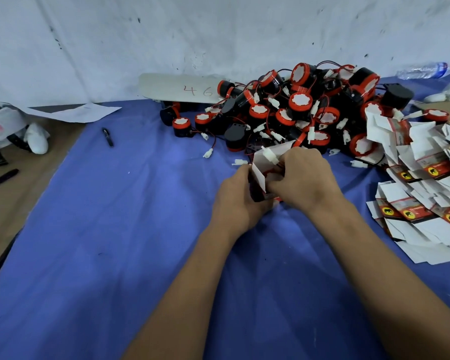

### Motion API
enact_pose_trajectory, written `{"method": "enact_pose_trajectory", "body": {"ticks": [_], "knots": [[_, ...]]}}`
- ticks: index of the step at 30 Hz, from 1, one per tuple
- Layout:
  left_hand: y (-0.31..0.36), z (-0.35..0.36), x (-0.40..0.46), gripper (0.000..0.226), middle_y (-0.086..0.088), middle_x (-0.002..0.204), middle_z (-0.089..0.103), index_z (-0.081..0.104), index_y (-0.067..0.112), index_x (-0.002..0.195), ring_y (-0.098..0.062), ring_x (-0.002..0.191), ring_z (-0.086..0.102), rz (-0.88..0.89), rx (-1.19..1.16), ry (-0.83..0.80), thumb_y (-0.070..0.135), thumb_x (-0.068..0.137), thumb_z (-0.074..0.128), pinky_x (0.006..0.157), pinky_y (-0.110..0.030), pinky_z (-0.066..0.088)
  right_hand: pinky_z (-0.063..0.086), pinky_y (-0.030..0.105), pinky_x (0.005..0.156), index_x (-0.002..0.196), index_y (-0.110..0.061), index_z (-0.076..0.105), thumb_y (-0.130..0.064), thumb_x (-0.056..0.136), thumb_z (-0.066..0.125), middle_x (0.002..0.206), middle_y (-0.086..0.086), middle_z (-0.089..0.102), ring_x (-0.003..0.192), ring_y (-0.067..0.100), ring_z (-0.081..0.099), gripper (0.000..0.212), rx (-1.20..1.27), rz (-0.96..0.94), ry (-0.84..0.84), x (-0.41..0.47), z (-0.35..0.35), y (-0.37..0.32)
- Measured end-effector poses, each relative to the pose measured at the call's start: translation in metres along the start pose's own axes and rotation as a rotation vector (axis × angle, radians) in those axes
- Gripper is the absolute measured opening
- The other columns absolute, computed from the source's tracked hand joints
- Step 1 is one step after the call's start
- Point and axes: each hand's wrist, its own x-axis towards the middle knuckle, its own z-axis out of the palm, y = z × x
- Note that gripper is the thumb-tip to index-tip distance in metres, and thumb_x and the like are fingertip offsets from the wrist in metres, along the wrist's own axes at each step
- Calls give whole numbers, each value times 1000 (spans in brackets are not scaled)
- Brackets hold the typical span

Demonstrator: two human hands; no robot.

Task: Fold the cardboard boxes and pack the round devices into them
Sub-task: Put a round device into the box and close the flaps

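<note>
My left hand (238, 197) grips the small box (260, 178) from its left side, fingers wrapped round it. Right hand (305, 179) is curled over the box's open top, fingers down inside w/ the red wires; white connector (270, 155) sticks up out of it. Box sits on the blue cloth (115, 229), just in front of the device pile (296, 107). Flat box blanks (426, 183) lie right of the pile.

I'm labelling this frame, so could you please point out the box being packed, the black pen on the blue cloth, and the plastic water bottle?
box (259, 175), head view, white inner flap.
black pen (107, 137), head view, middle of barrel.
water bottle (421, 70), head view, clear body.
</note>
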Motion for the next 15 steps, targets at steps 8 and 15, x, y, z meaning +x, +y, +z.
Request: {"method": "enact_pose_trajectory", "body": {"ticks": [8, 15], "knots": [[1, -4, -1, 63, 15, 99, 69, 45, 33, 118, -16, 81, 67, 25, -63, -26, 48, 66, 77, 73, -47, 58, 20, 27, 48, 55, -12, 33, -19, 80, 70, 60, 4, 34, 57, 20, 37, 45, 1, -27, -29, 4, 0, 2], [9, -4, -12, 70, 3, 122, 42, 35, 32, 122, -14, 83, 46, 314, 160, 228, 7, 75, 80, 55, -29, 39, 51, 41, 73, 68, -7, 52, -13, 95, 58, 71, 7, 54, 71, 25, 51, 28, -165, -158, -195, 10, -14, 1]]}}
